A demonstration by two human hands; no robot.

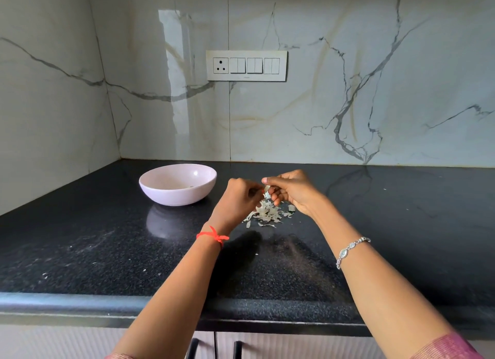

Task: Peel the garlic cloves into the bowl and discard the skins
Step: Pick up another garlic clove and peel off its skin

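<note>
My left hand (pixel 238 198) and right hand (pixel 294 192) both pinch a clove (pixel 266 189); skins (pixel 266 214) litter the worktop (pixel 107 238) undiscarded, and the bowl (pixel 174 196) looks almost bare.

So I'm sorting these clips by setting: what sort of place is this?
Most likely a home kitchen: a black countertop meets a marble-look backsplash with a switch panel, and the left hand and right hand pinch a garlic clove over a pile of skins beside a pink bowl.
</note>
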